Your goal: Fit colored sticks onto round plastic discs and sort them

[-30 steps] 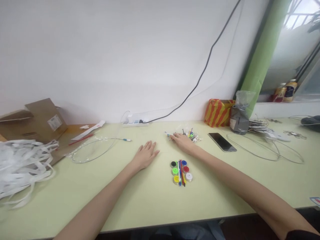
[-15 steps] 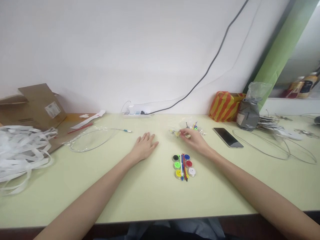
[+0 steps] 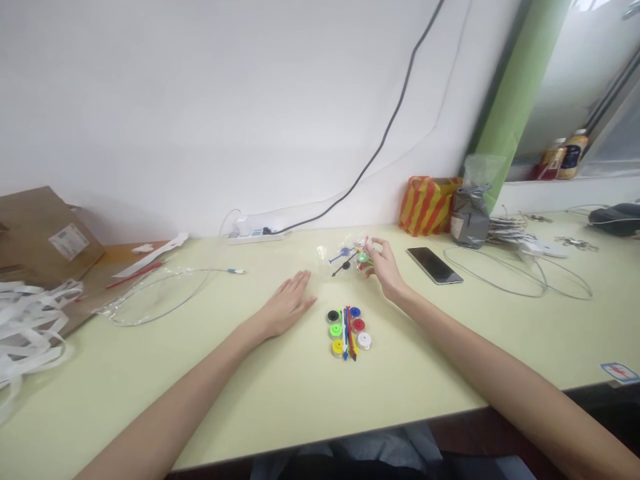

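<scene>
My left hand [image 3: 287,305] lies flat on the pale table, fingers stretched out, holding nothing. At the back of the table my right hand [image 3: 386,268] grips the right side of a clear plastic bag [image 3: 326,270], its fingers curled at the edge. Blue, black, green and red arrow-shaped plastic pieces show in or on the bag; which, I cannot tell. Nearer to me sit several round discs in two columns, among them a yellow disc [image 3: 338,347] and a white disc [image 3: 365,341]. Between the columns lie several coloured plastic arrows [image 3: 349,333] side by side.
A phone [image 3: 435,265] and a looped grey cable [image 3: 505,283] lie to the right. Behind them stand a striped bag [image 3: 424,205] and a grey bag [image 3: 470,217]. A power strip [image 3: 255,233] is by the wall. White strips [image 3: 30,327] and a cardboard box [image 3: 45,233] occupy the left.
My right hand has shifted from a pinch left of the plastic bag's pieces to the bag's right side. The coloured pieces now appear more spread out. The view has turned right.
</scene>
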Motion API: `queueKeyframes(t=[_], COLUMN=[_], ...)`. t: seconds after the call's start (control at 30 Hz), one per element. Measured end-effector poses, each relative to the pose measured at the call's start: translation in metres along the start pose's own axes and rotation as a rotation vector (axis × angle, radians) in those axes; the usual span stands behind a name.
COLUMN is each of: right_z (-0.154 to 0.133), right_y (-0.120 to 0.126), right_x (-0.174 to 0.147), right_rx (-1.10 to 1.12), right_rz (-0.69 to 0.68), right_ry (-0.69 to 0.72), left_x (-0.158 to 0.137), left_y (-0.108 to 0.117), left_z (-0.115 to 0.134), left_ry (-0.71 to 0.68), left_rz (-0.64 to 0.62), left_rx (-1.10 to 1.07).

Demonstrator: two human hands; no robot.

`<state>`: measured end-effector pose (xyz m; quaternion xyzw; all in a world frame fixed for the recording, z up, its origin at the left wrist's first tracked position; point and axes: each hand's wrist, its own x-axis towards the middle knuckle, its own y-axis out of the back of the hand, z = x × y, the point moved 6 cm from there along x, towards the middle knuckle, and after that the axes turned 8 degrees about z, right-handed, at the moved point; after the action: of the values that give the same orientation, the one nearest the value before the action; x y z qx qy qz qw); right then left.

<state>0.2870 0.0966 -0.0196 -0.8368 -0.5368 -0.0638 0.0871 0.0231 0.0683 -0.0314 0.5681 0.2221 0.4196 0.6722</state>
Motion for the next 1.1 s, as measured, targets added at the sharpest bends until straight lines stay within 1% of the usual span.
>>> queueKeyframes(t=[0.07, 0.13, 0.3, 0.43, 0.5, 0.6, 0.67, 0.7, 0.77, 0.83, 0.93, 1.03, 1.1], right_z=[-0.004, -0.008, -0.011, -0.017, -0.028, -0.055, -0.073, -0.083, -0.103, -0.124, -0.152, -0.178, -0.184], right_y=[0.001, 0.001, -0.001, -0.003, -0.006, -0.013, -0.022, -0.027, -0.036, -0.042, -0.044, -0.038, -0.031], right_x=[0.002, 0.003, 0.008, 0.022, 0.030, 0.042, 0.048, 0.051, 0.058, 0.065, 0.067, 0.046, 0.017], right_rx=[-0.098, -0.185, -0.333, -0.491, -0.592, -0.769, -0.834, -0.849, -0.850, -0.834, -0.800, -0.689, -0.600], right_rz=[-0.023, -0.072, -0.162, -0.224, -0.270, -0.329, -0.396, -0.407, -0.404, -0.365, -0.329, -0.266, -0.180], right_ry=[0.101, 0.171, 0.190, 0.219, 0.271, 0.429, 0.475, 0.491, 0.553, 0.621, 0.770, 0.946, 0.990], left_x=[-0.001, -0.001, -0.001, -0.002, -0.002, -0.002, -0.002, -0.002, -0.002, -0.002, -0.002, -0.001, 0.000], left_y=[-0.004, -0.005, -0.006, -0.006, -0.006, -0.007, -0.006, -0.006, -0.007, -0.008, -0.009, -0.006, 0.001], left_z=[0.003, 0.003, 0.001, 0.003, 0.004, 0.004, 0.005, 0.005, 0.004, 0.003, 0.001, 0.003, 0.010], left_ry=[-0.026, -0.058, -0.075, -0.067, -0.066, -0.087, -0.098, -0.100, -0.095, -0.095, -0.098, -0.084, -0.041], left_rz=[-0.050, -0.062, -0.069, -0.068, -0.068, -0.054, -0.034, -0.027, -0.025, -0.026, -0.003, 0.061, 0.117], left_rx=[-0.002, 0.011, 0.053, 0.064, 0.073, 0.081, 0.075, 0.068, 0.052, 0.034, -0.013, -0.090, -0.249])
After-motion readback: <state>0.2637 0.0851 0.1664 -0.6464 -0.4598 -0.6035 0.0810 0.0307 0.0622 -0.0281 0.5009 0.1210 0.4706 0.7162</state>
